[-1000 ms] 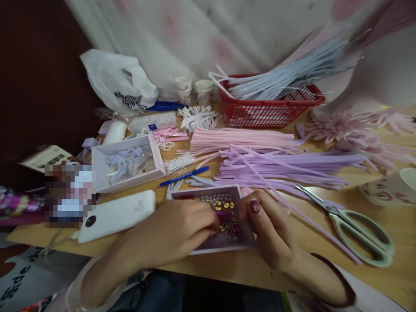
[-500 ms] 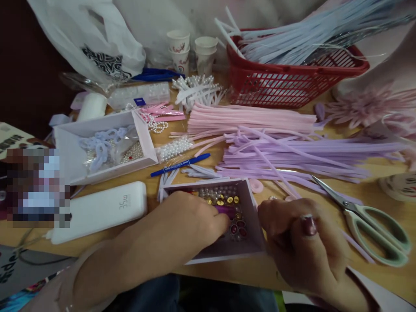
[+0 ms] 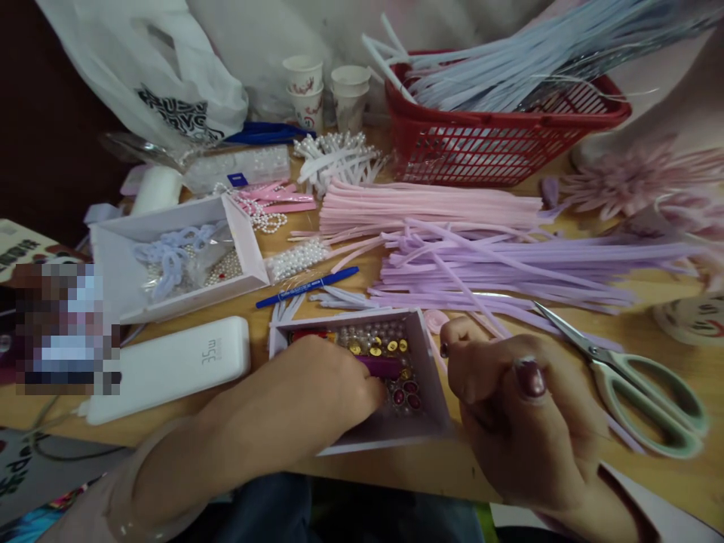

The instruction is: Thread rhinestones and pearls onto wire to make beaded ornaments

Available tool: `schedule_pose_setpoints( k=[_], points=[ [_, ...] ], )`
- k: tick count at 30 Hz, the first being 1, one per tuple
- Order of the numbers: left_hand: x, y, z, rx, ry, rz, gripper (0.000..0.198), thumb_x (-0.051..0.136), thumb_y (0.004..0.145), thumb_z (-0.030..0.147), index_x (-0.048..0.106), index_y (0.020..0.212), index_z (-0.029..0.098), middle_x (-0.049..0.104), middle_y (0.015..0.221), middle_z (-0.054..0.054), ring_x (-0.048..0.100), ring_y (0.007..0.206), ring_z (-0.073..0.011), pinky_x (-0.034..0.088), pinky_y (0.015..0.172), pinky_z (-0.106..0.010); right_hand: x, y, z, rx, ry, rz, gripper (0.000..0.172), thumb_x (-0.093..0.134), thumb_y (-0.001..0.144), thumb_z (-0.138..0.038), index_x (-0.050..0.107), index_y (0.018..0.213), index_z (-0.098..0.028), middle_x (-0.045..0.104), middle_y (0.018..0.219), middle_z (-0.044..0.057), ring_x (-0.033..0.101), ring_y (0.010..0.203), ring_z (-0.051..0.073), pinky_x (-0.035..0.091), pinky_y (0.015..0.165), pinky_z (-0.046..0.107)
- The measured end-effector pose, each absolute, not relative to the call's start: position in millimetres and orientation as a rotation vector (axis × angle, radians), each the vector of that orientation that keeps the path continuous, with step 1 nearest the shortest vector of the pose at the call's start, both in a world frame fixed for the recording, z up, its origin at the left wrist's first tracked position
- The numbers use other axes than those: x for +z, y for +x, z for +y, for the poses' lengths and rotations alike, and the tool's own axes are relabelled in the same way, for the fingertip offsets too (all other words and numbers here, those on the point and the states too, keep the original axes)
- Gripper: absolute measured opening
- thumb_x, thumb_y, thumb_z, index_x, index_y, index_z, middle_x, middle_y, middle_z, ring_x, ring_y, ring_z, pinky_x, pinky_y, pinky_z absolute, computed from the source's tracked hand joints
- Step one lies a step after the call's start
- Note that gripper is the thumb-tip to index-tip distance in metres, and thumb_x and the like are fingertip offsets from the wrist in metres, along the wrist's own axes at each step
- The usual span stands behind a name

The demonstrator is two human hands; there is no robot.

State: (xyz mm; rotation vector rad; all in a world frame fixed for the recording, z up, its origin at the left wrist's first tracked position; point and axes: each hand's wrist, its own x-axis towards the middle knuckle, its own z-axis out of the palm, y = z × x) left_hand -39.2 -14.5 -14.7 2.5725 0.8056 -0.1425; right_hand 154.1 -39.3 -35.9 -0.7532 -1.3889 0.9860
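My left hand point(image 3: 320, 388) reaches into a small white box point(image 3: 385, 440) at the front of the table, its fingers curled down and their tips hidden. The box holds pearl beads point(image 3: 390, 330), gold letter beads point(image 3: 392, 346), a purple piece point(image 3: 381, 367) and dark red gems point(image 3: 406, 395). Just right of the box, my right hand point(image 3: 526, 415) is raised with the fingers curled in and the thumb, with a dark red nail, on top. Whatever either hand grips is out of sight.
Scissors point(image 3: 627, 381) lie open at the right. Purple stems point(image 3: 498, 268) and pink stems point(image 3: 430, 210) lie behind, near a red basket point(image 3: 509, 143). A white power bank point(image 3: 170, 369), another white box point(image 3: 170, 302) and a blue pen point(image 3: 308, 286) are to the left.
The view has shifted slightly. My left hand has moved a little within the box. At my right hand, the curled fingers have lifted a little.
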Motion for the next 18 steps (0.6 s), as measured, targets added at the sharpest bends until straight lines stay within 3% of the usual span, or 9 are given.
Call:
schedule_pose_setpoints(
  k=[4, 18],
  points=[
    [-8.9, -38.4, -11.8, -0.246, 2.447, 0.897, 0.018, 0.055, 0.090, 0.011, 0.067, 0.081, 0.021, 0.074, 0.077, -0.001, 0.070, 0.069, -0.0183, 0.044, 0.060, -0.027, -38.1, 156.0, -38.4, 0.974, -0.717, -1.428, 0.030, 0.040, 0.103, -0.026, 0.060, 0.081, -0.020, 0.047, 0.060, -0.001, 0.044, 0.055, 0.015, 0.036, 0.059, 0.036],
    [-6.1, -41.7, -13.7, -0.154, 2.383, 1.045, 0.012, 0.057, 0.087, 0.020, 0.060, 0.075, 0.022, 0.068, 0.067, 0.003, 0.062, 0.057, -0.0161, 0.028, 0.050, -0.028, -33.6, 160.6, -36.9, 0.940, -0.821, -1.521, 0.033, 0.045, 0.101, -0.033, 0.059, 0.073, -0.022, 0.049, 0.058, 0.000, 0.047, 0.052, 0.016, 0.040, 0.056, 0.036]
  ],
)
